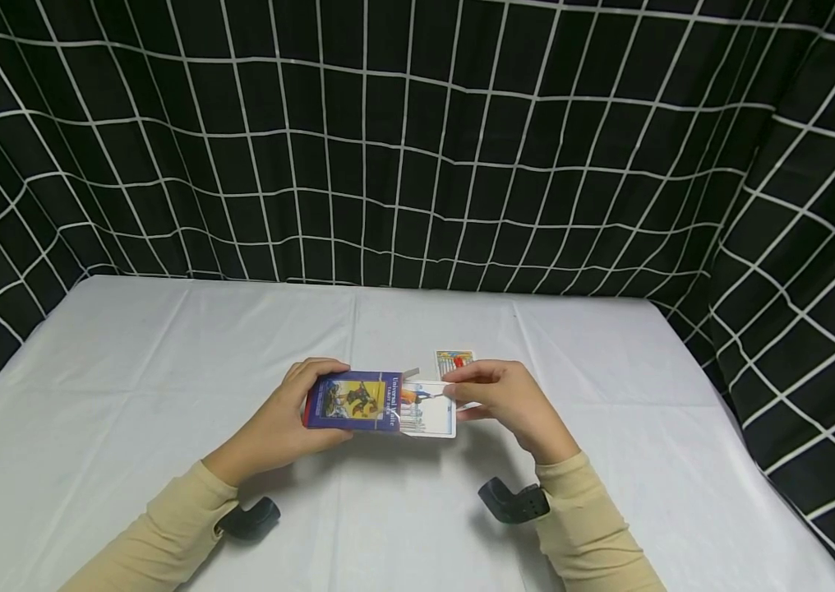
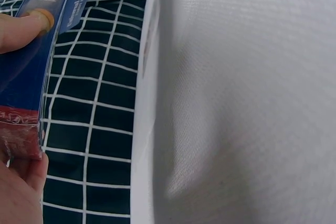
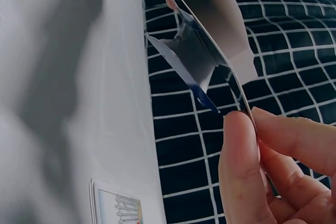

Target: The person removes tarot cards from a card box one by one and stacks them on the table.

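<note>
Here, the left hand [image 1: 286, 423] grips a blue box [image 1: 358, 401], the right hand [image 1: 512, 403] pinches a card [image 1: 428, 418]; farther lies maybe a small pile [image 1: 453, 360].

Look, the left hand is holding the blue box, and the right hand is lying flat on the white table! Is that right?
Not quite: the right hand is raised and pinches a card, as the head view shows. The left hand does hold the blue box.

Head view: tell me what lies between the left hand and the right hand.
The head view shows the tarot box, gripped by the left hand, then the card jutting from its open end, pinched by the right hand.
</note>
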A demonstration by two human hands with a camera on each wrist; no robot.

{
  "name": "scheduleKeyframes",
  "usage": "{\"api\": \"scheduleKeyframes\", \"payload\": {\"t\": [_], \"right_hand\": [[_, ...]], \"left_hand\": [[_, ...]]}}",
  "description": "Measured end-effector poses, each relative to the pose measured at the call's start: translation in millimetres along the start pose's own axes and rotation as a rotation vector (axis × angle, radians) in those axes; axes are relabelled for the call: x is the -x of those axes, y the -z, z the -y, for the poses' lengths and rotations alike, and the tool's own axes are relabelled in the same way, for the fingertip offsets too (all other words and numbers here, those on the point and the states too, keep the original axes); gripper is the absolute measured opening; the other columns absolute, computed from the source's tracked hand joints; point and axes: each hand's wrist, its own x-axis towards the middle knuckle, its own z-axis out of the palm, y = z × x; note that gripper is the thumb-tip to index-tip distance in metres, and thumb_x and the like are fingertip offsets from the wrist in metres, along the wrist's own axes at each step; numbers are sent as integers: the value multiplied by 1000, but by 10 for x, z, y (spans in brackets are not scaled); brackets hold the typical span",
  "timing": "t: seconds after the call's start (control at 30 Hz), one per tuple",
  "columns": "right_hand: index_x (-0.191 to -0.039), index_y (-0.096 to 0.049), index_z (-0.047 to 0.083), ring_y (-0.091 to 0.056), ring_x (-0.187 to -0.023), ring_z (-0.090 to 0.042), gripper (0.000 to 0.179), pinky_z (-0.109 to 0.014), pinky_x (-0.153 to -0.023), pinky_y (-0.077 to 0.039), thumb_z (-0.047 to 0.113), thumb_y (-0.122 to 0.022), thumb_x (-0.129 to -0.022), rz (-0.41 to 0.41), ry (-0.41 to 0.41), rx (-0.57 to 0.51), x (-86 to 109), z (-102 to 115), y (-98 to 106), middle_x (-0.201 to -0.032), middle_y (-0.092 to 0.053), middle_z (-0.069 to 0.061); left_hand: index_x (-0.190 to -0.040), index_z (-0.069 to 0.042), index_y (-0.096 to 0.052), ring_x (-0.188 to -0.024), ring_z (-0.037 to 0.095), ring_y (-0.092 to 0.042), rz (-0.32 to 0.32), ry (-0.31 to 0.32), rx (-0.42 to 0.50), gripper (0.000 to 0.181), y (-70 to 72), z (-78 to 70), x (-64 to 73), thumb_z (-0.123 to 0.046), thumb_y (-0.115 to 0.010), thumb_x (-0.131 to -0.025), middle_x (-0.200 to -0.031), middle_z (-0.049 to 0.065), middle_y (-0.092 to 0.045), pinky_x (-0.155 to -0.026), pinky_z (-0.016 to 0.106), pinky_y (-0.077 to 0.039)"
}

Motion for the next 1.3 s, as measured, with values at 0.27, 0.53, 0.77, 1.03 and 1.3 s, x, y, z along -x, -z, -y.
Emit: {"api": "scheduleKeyframes", "payload": {"t": [0.27,0.53,0.77,1.03,1.3], "right_hand": [[-113,-66,-13,-65,-74,-9,30,-27,-70,-59,4,-67,-88,3,-24,40,5,1,65,-88,-71,-2],[-115,-64,-15,-65,-68,-8,33,-26,-69,-59,6,-67,-90,68,-36,62,11,17,129,-84,-70,-1],[-115,-65,-15,-66,-72,-8,33,-26,-69,-59,6,-69,-89,58,-44,73,14,21,172,-84,-71,-1],[-113,-67,-14,-66,-72,-8,31,-28,-70,-60,6,-69,-89,68,-34,104,19,8,264,-85,-71,-2],[-111,-66,-16,-64,-71,-8,29,-28,-70,-60,4,-68,-89,88,-38,117,29,21,332,-82,-70,-1]], "left_hand": [[-137,-10,-49,-125,20,-43,-6,-5,-7,77,-14,10,-4,-15,-88,-71,-138,5,-53,-105,44,-40],[-137,-10,-49,-125,22,-44,0,-5,-9,75,-19,16,-5,-16,-88,-73,-138,6,-53,-105,44,-40],[-138,-10,-49,-125,19,-43,0,1,1,77,-12,-8,-2,-14,-88,-72,-138,5,-52,-105,44,-39],[-137,-9,-50,-125,24,-44,-5,-14,-11,73,-20,21,-4,-16,-87,-74,-137,7,-53,-104,44,-40],[-136,-9,-50,-125,23,-44,-9,-16,-16,73,-18,28,-6,-18,-87,-74,-137,6,-54,-104,40,-40]]}}
